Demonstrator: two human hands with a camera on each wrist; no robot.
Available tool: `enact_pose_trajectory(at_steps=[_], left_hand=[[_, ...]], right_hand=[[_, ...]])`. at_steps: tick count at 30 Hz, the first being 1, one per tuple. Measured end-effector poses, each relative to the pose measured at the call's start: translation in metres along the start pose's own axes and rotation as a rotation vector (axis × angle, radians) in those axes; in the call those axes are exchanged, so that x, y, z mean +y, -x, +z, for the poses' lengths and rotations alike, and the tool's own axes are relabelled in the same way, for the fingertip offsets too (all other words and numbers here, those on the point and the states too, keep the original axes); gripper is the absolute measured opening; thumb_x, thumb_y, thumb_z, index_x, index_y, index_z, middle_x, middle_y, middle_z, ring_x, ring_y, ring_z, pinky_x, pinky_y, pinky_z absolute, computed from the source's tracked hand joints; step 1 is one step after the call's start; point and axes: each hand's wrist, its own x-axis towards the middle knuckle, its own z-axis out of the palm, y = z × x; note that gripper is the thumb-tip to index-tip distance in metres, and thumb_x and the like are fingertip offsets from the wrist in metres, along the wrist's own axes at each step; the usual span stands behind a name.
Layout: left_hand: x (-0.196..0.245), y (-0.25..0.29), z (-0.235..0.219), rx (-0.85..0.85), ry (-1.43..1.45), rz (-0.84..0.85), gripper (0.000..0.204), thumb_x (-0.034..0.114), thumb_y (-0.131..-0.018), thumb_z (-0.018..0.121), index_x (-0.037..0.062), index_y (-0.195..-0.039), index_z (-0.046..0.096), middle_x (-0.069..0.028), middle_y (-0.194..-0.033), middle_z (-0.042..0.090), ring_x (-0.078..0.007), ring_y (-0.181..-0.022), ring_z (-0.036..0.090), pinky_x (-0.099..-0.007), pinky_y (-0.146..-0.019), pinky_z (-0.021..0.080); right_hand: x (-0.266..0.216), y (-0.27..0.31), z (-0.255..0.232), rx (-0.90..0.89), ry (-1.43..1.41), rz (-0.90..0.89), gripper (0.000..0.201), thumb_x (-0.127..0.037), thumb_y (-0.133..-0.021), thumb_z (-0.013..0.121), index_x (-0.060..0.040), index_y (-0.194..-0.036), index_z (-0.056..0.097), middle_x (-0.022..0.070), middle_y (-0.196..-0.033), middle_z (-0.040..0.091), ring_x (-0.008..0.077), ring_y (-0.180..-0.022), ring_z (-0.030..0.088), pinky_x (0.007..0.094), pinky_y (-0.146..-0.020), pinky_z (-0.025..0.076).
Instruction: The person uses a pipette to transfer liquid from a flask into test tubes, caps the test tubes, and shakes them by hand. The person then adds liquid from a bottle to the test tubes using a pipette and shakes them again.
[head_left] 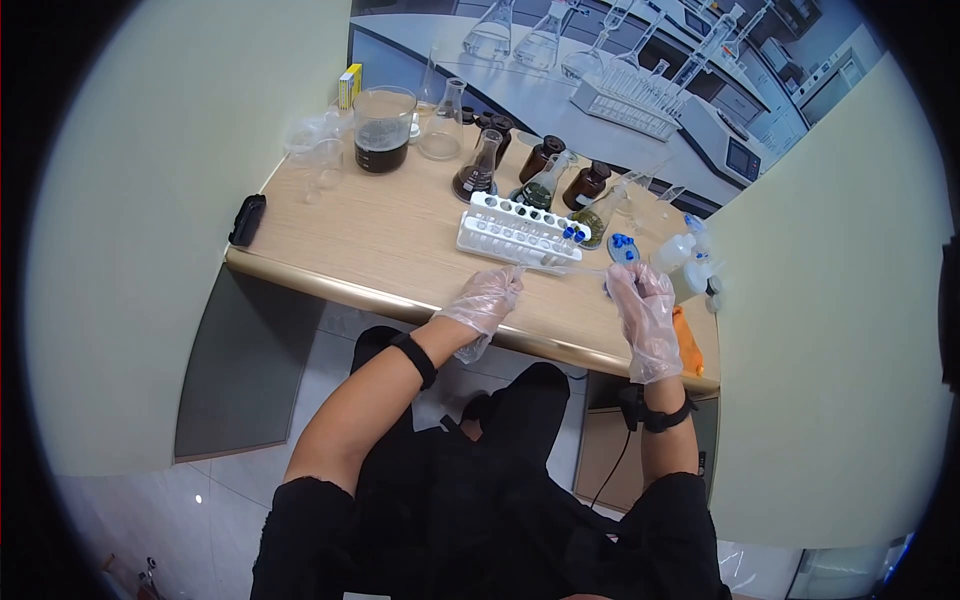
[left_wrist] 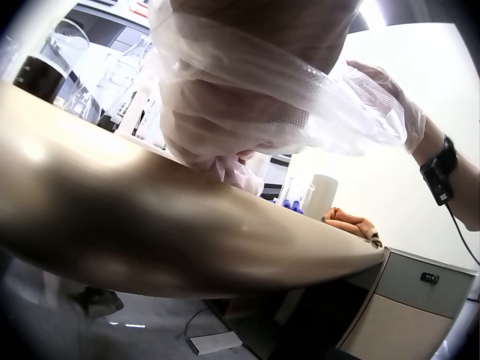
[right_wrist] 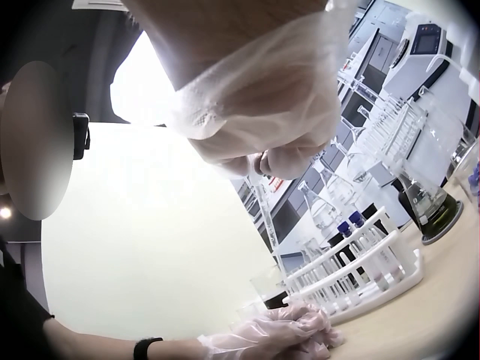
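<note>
Both hands wear clear plastic gloves and are raised at the table's front. A thin clear tube [head_left: 590, 271] stretches between them, faint against the wood. My right hand [head_left: 645, 315] pinches its right end; the tube [right_wrist: 264, 214] also shows below those fingers in the right wrist view. My left hand [head_left: 485, 300] has curled fingers at the other end, largely hidden by the glove in the left wrist view. Just beyond the hands stands a white test tube rack [head_left: 515, 250] with several clear tubes. Two blue-capped tubes [right_wrist: 352, 223] stand at its right end.
Behind the rack are flasks with dark and green contents [head_left: 475, 180], brown bottles [head_left: 587, 185] and a beaker of dark liquid [head_left: 382, 150]. Blue caps in a dish [head_left: 622, 248], white bottles [head_left: 674, 252] and an orange cloth [head_left: 688, 345] lie right. A black object [head_left: 248, 220] sits left.
</note>
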Motion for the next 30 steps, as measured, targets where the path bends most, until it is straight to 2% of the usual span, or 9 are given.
enact_pose_trajectory(at_steps=[7, 9, 13, 18, 22, 24, 25, 27, 30], left_hand=[[-0.014, -0.006, 0.006, 0.025, 0.010, 0.070, 0.016, 0.005, -0.109, 0.050, 0.0003, -0.117, 0.063, 0.0004, -0.089, 0.054, -0.0099, -0.075, 0.052, -0.0283, -0.071, 0.049], [-0.012, -0.004, 0.005, 0.016, -0.042, 0.063, 0.016, 0.005, -0.109, 0.050, 0.0004, -0.117, 0.063, 0.0003, -0.089, 0.054, -0.0098, -0.075, 0.052, -0.0283, -0.071, 0.049], [-0.007, -0.003, 0.004, 0.033, -0.065, 0.058, 0.016, 0.006, -0.109, 0.050, -0.0001, -0.116, 0.062, -0.0001, -0.089, 0.055, -0.0099, -0.074, 0.053, -0.0284, -0.070, 0.049], [-0.016, -0.004, 0.007, 0.040, -0.005, 0.090, 0.016, 0.008, -0.108, 0.051, -0.0009, -0.114, 0.063, -0.0015, -0.087, 0.058, -0.0107, -0.072, 0.056, -0.0295, -0.070, 0.051], [0.009, 0.006, -0.002, 0.061, -0.081, 0.058, 0.014, 0.009, -0.108, 0.052, -0.0005, -0.111, 0.063, -0.0028, -0.087, 0.060, -0.0118, -0.072, 0.059, -0.0308, -0.069, 0.053], [0.011, 0.006, -0.003, 0.057, -0.098, 0.041, 0.014, 0.009, -0.108, 0.053, -0.0002, -0.110, 0.063, -0.0030, -0.087, 0.060, -0.0121, -0.072, 0.059, -0.0311, -0.069, 0.053], [0.008, 0.004, -0.002, 0.053, -0.085, 0.038, 0.014, 0.009, -0.108, 0.052, -0.0002, -0.109, 0.063, -0.0031, -0.086, 0.060, -0.0123, -0.072, 0.059, -0.0312, -0.070, 0.053], [0.002, 0.002, 0.001, 0.050, -0.072, 0.035, 0.014, 0.009, -0.108, 0.052, -0.0002, -0.108, 0.063, -0.0032, -0.086, 0.060, -0.0124, -0.072, 0.059, -0.0312, -0.070, 0.053], [-0.002, 0.001, 0.002, 0.059, -0.103, 0.062, 0.014, 0.009, -0.108, 0.052, -0.0001, -0.108, 0.063, -0.0027, -0.085, 0.059, -0.0120, -0.072, 0.058, -0.0307, -0.070, 0.052]], right_hand=[[0.000, 0.002, 0.003, 0.017, -0.026, -0.061, 0.037, -0.025, -0.102, 0.072, -0.0032, -0.075, 0.057, -0.0052, -0.067, 0.042, 0.0063, -0.064, 0.034, 0.0291, -0.055, 0.030], [-0.002, 0.002, 0.003, 0.019, -0.025, 0.028, 0.039, -0.025, -0.102, 0.072, -0.0034, -0.074, 0.056, -0.0046, -0.066, 0.040, 0.0067, -0.064, 0.034, 0.0295, -0.055, 0.029], [0.000, 0.000, 0.006, 0.033, -0.023, 0.013, 0.041, -0.025, -0.102, 0.073, -0.0031, -0.073, 0.055, -0.0042, -0.066, 0.040, 0.0072, -0.064, 0.034, 0.0301, -0.055, 0.029], [0.009, -0.003, 0.005, 0.066, 0.023, -0.101, 0.044, -0.023, -0.102, 0.072, -0.0019, -0.069, 0.052, -0.0014, -0.064, 0.040, 0.0094, -0.063, 0.034, 0.0341, -0.054, 0.029], [0.016, -0.004, 0.005, 0.075, 0.089, -0.133, 0.045, -0.022, -0.102, 0.071, -0.0013, -0.068, 0.050, 0.0013, -0.063, 0.041, 0.0122, -0.061, 0.034, 0.0366, -0.055, 0.030], [0.000, -0.001, 0.007, 0.053, -0.012, 0.122, 0.046, -0.021, -0.102, 0.071, -0.0007, -0.067, 0.048, 0.0058, -0.062, 0.040, 0.0162, -0.060, 0.035, 0.0391, -0.055, 0.031], [0.002, -0.002, 0.006, 0.053, -0.012, 0.122, 0.046, -0.021, -0.102, 0.071, -0.0007, -0.067, 0.048, 0.0058, -0.062, 0.040, 0.0162, -0.060, 0.035, 0.0391, -0.055, 0.031], [0.009, -0.004, 0.005, 0.038, 0.125, -0.130, 0.047, -0.023, -0.103, 0.069, -0.0010, -0.068, 0.047, 0.0058, -0.061, 0.039, 0.0161, -0.061, 0.035, 0.0395, -0.056, 0.031], [0.011, -0.006, 0.007, 0.029, 0.045, -0.030, 0.044, -0.025, -0.104, 0.067, -0.0007, -0.071, 0.050, 0.0056, -0.062, 0.041, 0.0156, -0.061, 0.036, 0.0397, -0.056, 0.032]])
